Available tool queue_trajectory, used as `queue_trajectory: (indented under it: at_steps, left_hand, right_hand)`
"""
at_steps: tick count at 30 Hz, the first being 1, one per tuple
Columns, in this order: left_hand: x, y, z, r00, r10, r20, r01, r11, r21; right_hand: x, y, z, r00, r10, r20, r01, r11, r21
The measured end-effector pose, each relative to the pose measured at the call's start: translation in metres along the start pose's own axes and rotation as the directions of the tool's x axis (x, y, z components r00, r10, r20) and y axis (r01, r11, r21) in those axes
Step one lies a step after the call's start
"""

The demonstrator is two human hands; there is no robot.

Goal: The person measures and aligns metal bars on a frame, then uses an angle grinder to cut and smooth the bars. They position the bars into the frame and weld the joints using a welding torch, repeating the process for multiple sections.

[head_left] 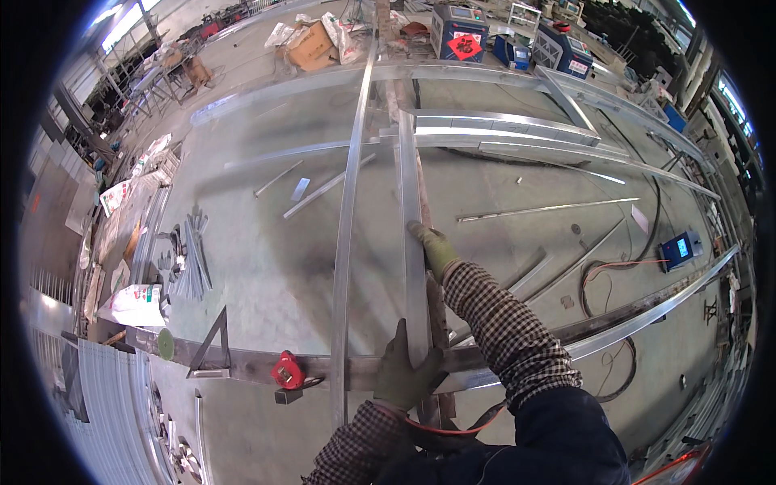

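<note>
A silvery square metal tube (415,283) runs away from me across a dark steel beam (259,357). My left hand (406,372), in a grey-green glove, grips its near end with the thumb along the left side. Farther up, my right hand (436,249), in a matching glove, is closed over the tube's right edge; some of its fingertips are hidden. A second long metal tube (347,226) lies just left of this one, untouched. On the beam to the left sit a red tape measure (288,370) and a dark metal triangle (212,346).
Crosswise metal profiles (501,125) form a frame ahead. Loose strips (550,210) and dark cables (659,210) lie on the floor to the right, near a blue box with a screen (681,250). A cardboard box (311,47) and blue machines (459,32) stand at the back.
</note>
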State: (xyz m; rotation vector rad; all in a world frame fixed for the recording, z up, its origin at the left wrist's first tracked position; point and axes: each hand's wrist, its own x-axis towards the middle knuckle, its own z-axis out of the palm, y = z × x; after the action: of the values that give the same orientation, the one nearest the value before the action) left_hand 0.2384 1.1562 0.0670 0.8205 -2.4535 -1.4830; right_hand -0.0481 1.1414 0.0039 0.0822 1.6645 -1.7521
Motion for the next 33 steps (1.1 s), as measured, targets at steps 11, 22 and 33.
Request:
queue_trajectory:
  at_steps: [11,22,33]
  left_hand:
    - [0.007,0.008,-0.002,0.991,0.015,0.132,-0.017,1.000,0.010]
    - [-0.026,-0.014,-0.051,0.876,0.323,0.357,-0.426,0.866,0.262]
    - [-0.009,-0.045,-0.034,0.850,0.415,0.324,-0.508,0.808,0.298]
  right_hand:
    - [-0.019,-0.010,-0.008,0.998,-0.009,-0.067,0.003,0.997,-0.078]
    - [-0.094,-0.022,-0.053,0.982,-0.034,0.185,0.129,0.836,-0.533]
    - [-0.174,0.027,-0.053,0.932,0.065,0.355,0.123,0.867,-0.482]
